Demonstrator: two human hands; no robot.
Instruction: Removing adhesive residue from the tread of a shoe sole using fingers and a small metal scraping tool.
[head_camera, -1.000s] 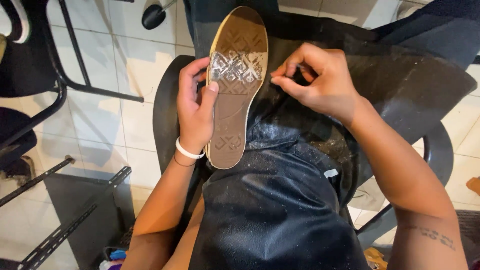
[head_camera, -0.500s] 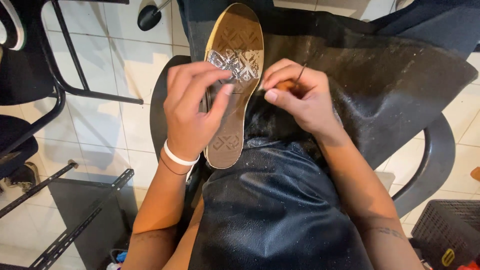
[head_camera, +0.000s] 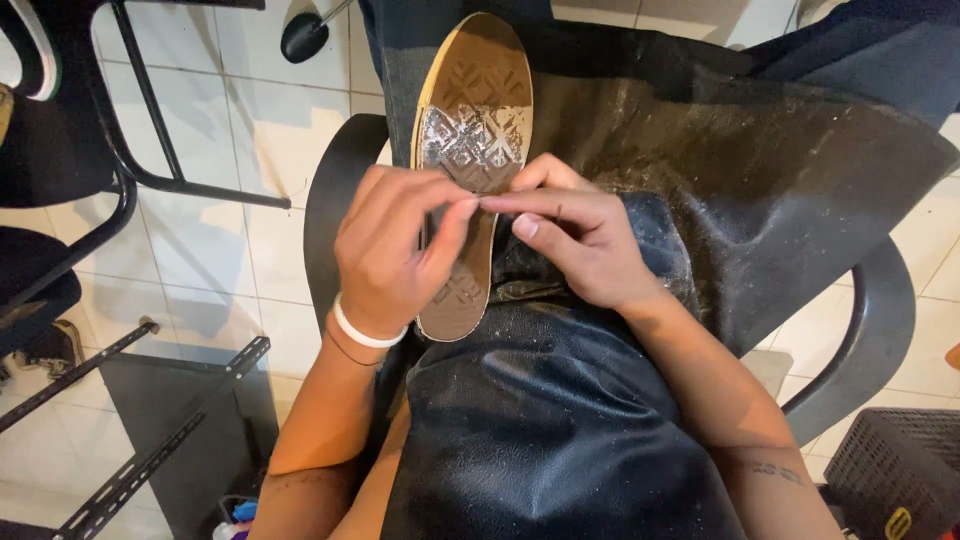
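The sole (head_camera: 470, 150) lies tread-up on the apron (head_camera: 560, 430), long axis running from the lap away, tilted slightly right. The left hand (head_camera: 395, 255) grips its middle; the right hand (head_camera: 575, 245) pinches narrowly at its right edge.

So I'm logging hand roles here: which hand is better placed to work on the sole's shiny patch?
Probably the right hand: its fingertips meet the sole just at the shiny patch. The left hand wraps the sole lower down, holding it steady on the lap.
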